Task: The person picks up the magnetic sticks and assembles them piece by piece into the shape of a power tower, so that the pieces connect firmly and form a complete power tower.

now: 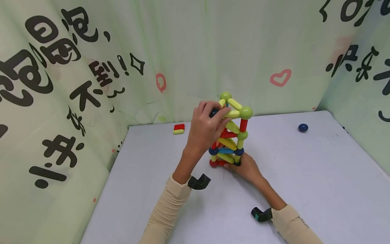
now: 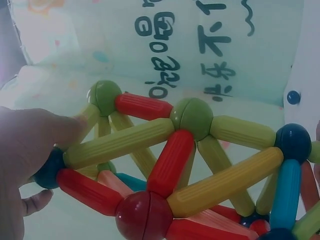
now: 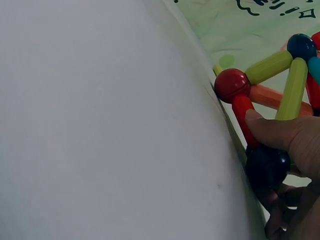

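A tower of coloured magnetic rods and balls [image 1: 229, 143] stands on the table. At its top my left hand [image 1: 203, 127] grips a dark blue ball [image 2: 49, 170] between thumb and fingers, beside a yellow-green rod [image 2: 120, 144]. Down at the base my right hand [image 1: 247, 168] holds the bottom corner. Its thumb lies on a red rod [image 3: 244, 117] and the fingers curl round a dark blue ball [image 3: 267, 166]. A red ball [image 3: 232, 85] forms the neighbouring base corner. Green balls [image 1: 246, 112] mark the upper joints.
Red and yellow-green rods [image 1: 179, 128] lie near the table's back edge, left of the tower. A loose dark blue ball [image 1: 303, 127] sits toward the back right. A printed pale green curtain [image 1: 189, 61] hangs behind the white table [image 1: 292, 176].
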The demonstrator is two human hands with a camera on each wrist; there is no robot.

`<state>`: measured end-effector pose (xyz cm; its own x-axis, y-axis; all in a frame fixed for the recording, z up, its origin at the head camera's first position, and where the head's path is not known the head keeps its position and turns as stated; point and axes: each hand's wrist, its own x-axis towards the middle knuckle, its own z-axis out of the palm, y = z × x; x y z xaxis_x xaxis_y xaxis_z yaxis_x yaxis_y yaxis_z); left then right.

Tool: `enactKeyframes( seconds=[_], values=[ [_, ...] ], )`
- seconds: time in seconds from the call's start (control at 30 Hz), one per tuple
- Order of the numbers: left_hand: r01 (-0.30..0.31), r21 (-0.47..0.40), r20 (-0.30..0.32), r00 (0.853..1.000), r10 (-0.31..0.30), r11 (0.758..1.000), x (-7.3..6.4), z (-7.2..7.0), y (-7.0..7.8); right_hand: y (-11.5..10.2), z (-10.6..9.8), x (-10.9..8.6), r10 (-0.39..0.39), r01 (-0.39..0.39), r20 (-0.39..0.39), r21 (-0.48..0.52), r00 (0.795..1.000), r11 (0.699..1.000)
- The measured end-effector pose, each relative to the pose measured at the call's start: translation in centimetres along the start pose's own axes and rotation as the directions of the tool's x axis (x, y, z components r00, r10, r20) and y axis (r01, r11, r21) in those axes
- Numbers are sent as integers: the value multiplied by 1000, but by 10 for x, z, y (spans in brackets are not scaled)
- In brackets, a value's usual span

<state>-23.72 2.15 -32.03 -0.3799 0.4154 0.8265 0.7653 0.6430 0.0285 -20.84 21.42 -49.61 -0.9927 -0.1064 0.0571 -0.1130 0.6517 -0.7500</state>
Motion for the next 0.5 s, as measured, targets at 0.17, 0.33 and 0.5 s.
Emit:
enactKeyframes(
  seconds=[0.17, 0.33, 0.5],
  values=[
    [124, -171, 17, 992, -123, 977, -7, 5, -4, 5, -17, -1, -61, 61, 115, 2, 992, 998],
    [313, -370, 65, 948, -312, 875, -28, 11, -18, 10, -27, 1, -107, 110, 177, -3, 978, 994],
    [524, -335, 116, 848, -517, 783, -61, 30, -64, 11, -25, 1, -142, 148, 153, -29, 978, 989]
  ],
)
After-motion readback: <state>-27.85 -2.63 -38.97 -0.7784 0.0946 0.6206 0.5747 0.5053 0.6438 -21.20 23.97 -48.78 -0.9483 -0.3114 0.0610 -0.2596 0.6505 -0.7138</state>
